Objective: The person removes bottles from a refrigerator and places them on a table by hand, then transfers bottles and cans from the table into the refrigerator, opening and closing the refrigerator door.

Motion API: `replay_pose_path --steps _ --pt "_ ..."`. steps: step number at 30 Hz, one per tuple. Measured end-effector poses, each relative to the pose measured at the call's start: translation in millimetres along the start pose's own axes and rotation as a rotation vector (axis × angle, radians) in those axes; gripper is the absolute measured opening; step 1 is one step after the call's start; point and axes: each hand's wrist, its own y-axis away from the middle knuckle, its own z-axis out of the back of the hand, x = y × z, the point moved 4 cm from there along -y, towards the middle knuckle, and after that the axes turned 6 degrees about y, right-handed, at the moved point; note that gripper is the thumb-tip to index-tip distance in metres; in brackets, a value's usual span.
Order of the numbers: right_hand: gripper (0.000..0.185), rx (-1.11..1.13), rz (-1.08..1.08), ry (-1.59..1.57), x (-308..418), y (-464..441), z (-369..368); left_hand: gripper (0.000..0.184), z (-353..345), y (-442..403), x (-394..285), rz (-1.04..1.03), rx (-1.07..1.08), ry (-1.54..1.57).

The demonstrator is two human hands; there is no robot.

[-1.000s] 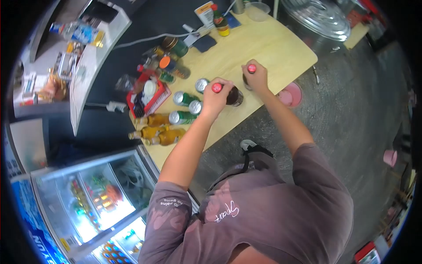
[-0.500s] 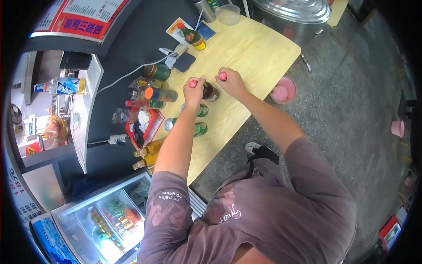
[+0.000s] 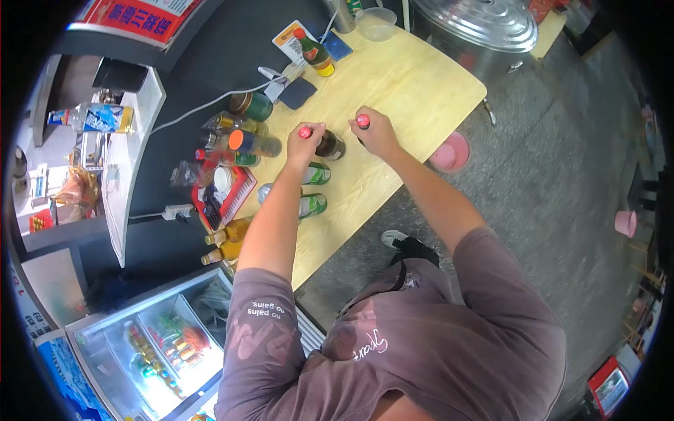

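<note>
My left hand is closed around the neck of a dark brown bottle, whose red cap pokes out above the fingers. The brown body of a bottle, apparently the same one, shows just right of that hand. With fingers curled, my right hand grips a second red-capped bottle; most of its body is hidden by the hand. Both hands are over the light wooden table. Two green cans stand close to my left wrist, partly covered by the forearm.
Along the wall stand an orange-lidded container, a red basket and amber bottles. A red-capped sauce bottle stands farther back. Beyond the table are a large metal pot and a pink bucket. A lit refrigerator is at lower left.
The camera view has shifted slightly, so the surroundings appear moved. Both hands keep their grip on the bottles, and the right one sits a little farther from the left.
</note>
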Motion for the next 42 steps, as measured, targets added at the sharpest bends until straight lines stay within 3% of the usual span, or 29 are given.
replay_pose_path --steps 3,4,8,13,14,17,19,21,23,26,28,33,34,37,42 --pt "0.024 -0.014 -0.023 -0.033 -4 0 -3 0.041 14 -2 -5 -0.089 -0.030 -0.108" --pt "0.024 -0.020 -0.028 -0.031 -3 1 -4 0.055 18 -5 -1 -0.038 0.023 -0.094" --pt "0.025 -0.038 -0.030 -0.027 -5 2 -5 0.061 22 12 -22 0.017 0.008 0.104" --pt "0.029 -0.055 0.012 0.014 -1 -1 -3 0.039 50 56 -43 -0.275 -0.198 0.086" --pt "0.031 0.080 -0.099 0.014 -5 -2 -1 0.036 55 82 -50 -0.332 -0.219 0.070" --pt "0.046 -0.038 0.195 0.044 0 3 14 0.027 71 178 -64 -0.459 -0.190 -0.151" --pt "0.063 -0.105 0.226 0.248 0 18 33 0.027 78 249 -61 -0.537 -0.158 -0.167" --pt "0.062 -0.171 0.210 0.093 3 38 53 0.022 89 309 -32 -0.475 -0.174 -0.243" --pt "0.056 -0.288 0.210 0.152 30 67 64 0.015 100 364 7 -0.309 -0.261 -0.179" --pt "0.052 -0.185 0.298 0.097 74 94 33 0.013 109 443 76 -0.079 -0.455 -0.132" --pt "0.046 -0.003 0.506 -0.080 121 112 -20 0.012 110 491 111 0.021 -0.610 -0.116" --pt "0.029 0.447 0.942 -0.348 277 216 -151 0.013 108 576 136 0.001 -0.847 -0.243" --pt "0.026 0.567 0.915 -0.564 293 244 -185 0.013 109 592 138 -0.006 -0.893 -0.271" --pt "0.021 0.873 0.996 -0.763 379 341 -217 0.010 109 643 160 0.048 -1.055 -0.205" --pt "0.021 1.272 1.099 -0.922 445 523 -239 0.011 122 747 205 0.105 -1.251 -0.153"
